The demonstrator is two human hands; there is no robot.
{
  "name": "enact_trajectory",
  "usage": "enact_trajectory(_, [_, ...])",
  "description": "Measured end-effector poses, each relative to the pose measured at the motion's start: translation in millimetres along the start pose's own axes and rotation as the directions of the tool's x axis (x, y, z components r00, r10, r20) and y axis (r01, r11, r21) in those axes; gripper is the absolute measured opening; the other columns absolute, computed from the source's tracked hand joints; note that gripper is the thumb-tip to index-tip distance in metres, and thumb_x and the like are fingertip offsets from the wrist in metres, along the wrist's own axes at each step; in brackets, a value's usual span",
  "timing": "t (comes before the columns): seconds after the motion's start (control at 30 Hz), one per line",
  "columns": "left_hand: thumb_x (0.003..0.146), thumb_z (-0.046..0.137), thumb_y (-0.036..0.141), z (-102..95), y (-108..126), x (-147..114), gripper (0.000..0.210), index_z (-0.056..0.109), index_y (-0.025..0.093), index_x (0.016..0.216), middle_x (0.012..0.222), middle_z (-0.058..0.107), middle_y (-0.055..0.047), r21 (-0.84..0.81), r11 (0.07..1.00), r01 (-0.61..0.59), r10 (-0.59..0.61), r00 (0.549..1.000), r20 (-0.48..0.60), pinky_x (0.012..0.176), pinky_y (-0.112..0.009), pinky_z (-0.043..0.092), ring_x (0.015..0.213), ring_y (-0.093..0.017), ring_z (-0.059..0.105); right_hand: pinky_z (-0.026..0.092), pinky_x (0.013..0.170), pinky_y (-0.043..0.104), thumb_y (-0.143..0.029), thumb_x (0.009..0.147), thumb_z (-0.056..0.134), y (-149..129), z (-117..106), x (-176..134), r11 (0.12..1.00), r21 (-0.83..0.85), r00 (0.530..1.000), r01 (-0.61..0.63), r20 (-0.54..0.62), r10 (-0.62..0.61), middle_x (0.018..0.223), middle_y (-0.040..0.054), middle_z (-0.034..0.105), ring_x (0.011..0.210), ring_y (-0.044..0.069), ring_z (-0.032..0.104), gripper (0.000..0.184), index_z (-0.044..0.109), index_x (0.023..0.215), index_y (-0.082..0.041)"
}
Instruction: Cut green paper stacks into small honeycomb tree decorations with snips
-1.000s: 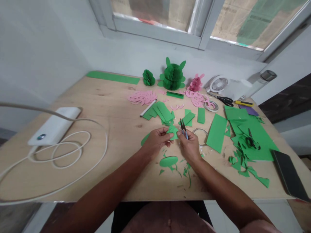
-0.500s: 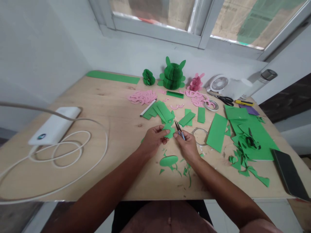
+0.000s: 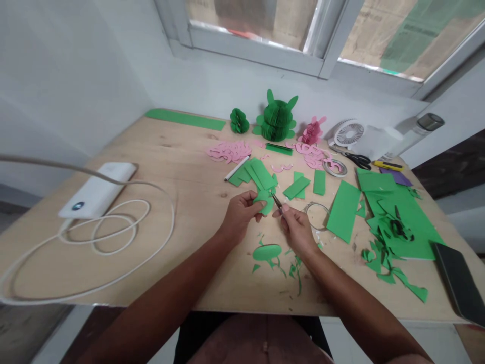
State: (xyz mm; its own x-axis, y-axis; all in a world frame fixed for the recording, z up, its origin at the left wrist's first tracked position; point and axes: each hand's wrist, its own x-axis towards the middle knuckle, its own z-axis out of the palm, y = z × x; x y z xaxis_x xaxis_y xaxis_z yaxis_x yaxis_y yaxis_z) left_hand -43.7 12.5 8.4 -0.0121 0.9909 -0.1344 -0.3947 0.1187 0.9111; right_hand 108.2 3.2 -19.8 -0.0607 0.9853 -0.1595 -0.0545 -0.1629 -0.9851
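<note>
My left hand (image 3: 242, 211) pinches a small piece of green paper (image 3: 264, 201) between thumb and fingers. In my right hand (image 3: 294, 222) is a pair of small scissors (image 3: 277, 200), their blades at the right edge of that paper. A green paper oval (image 3: 267, 252) lies on the table just below my hands, with thin green offcuts (image 3: 296, 270) beside it. Behind the held piece rests a stack of green paper strips (image 3: 259, 173). A ring of wire or tape (image 3: 317, 216) lies right of my right hand.
Along the back stand a green honeycomb paper figure (image 3: 278, 120), a pink one (image 3: 312, 131) and a small fan (image 3: 349, 133). Green sheets (image 3: 411, 222) with scraps and a dark phone (image 3: 458, 280) lie right. A white power bank (image 3: 97, 189) and looped cable are left.
The scissors' blades have closed up and moved onto the paper's edge. My view has shifted slightly, so the table things appear further right.
</note>
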Motion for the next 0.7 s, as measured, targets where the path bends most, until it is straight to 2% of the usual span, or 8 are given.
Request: enact_trajectory(0.7, [0.061, 0.072, 0.022, -3.3, -0.3, 1.6, 0.017, 0.056, 0.016, 0.059, 0.051, 0.057, 0.004, 0.025, 1.0, -0.005, 0.005, 1.0, 0.03, 0.04, -0.019, 0.035, 0.041, -0.007, 0.046, 0.011, 0.04, 0.025, -0.062, 0.074, 0.061, -3.5, -0.1, -0.5, 0.998, -0.055, 1.0, 0.013, 0.002, -0.013, 0.04, -0.0088, 0.029, 0.038, 0.007, 0.021, 0.048, 0.068, 0.068, -0.015])
